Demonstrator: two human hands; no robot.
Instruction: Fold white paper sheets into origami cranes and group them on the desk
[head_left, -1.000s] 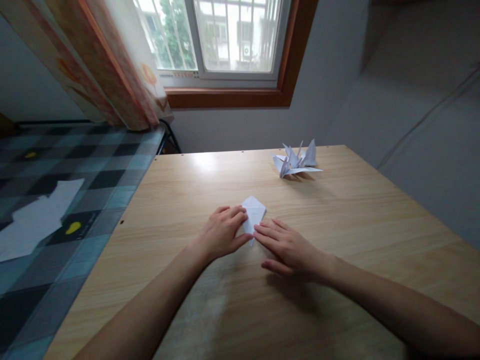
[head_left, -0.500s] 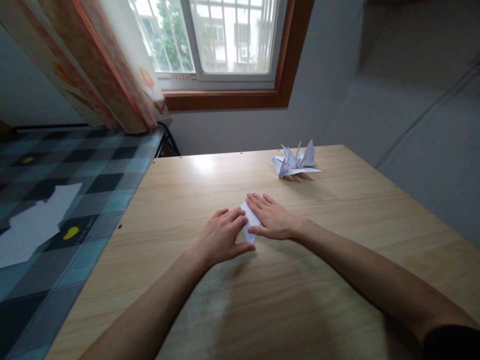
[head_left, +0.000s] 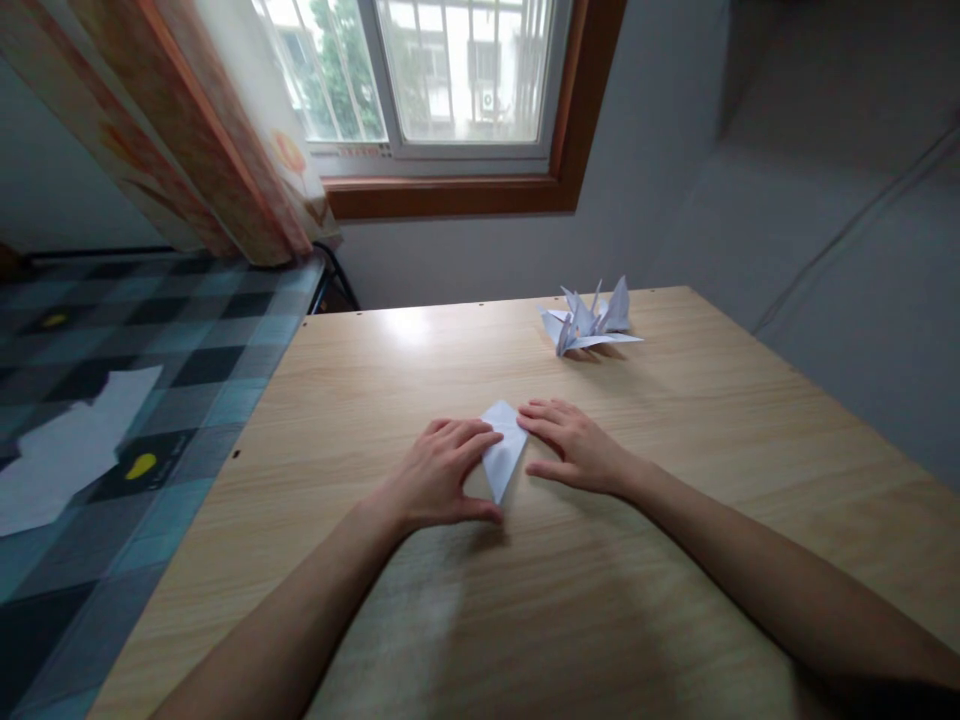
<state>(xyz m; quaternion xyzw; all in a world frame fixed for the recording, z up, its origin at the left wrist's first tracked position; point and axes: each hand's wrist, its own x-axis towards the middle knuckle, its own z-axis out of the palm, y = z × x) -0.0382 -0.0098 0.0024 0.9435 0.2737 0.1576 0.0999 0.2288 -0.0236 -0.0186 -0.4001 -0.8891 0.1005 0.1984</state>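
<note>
A small kite-shaped piece of folded white paper (head_left: 507, 452) lies on the wooden table (head_left: 360, 400) between my hands. The fingers of my left hand (head_left: 442, 470) rest on its left side, with the thumb stretched out near its lower tip; that hand is open. My right hand (head_left: 574, 445) is open too, palm down at the paper's right edge, its fingertips at the upper right corner and the thumb apart from the paper. Beyond them, white folded paper cranes (head_left: 589, 322) stand close together near the table's back edge.
To the left is a surface with a checked cloth (head_left: 210, 390), bearing torn-looking white paper sheets (head_left: 75, 440). A curtain (head_left: 225, 130) hangs beside the barred window (head_left: 457, 80). Walls stand behind the table and to its right.
My right hand has slid off the folded paper to the right, uncovering more of it. My left hand has stayed on the paper's left side, its thumb slightly lower.
</note>
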